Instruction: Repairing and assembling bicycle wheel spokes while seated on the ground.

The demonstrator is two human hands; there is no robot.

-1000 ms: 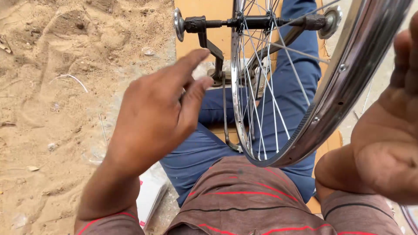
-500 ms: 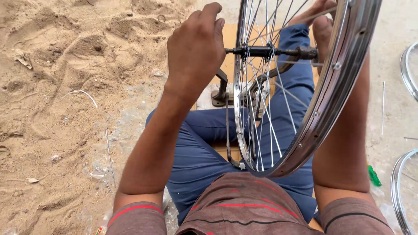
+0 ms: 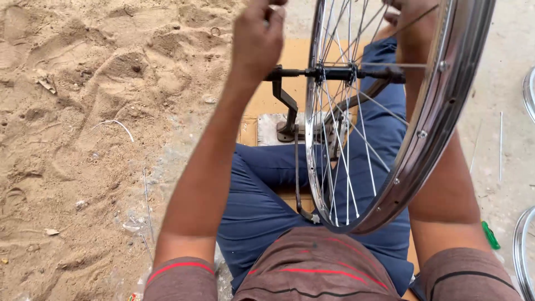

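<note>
bicycle wheel (image 3: 390, 128) upright on black truing stand (image 3: 287, 106) over lap | left hand (image 3: 257, 39) fingers curled, pinching near rim top, contents unclear | right hand (image 3: 409, 28) behind spokes, grip cannot tell | risk: fingers caught in spokes if wheel spins

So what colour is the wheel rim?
Shiny silver chrome rim, clearest in the head view.
</note>
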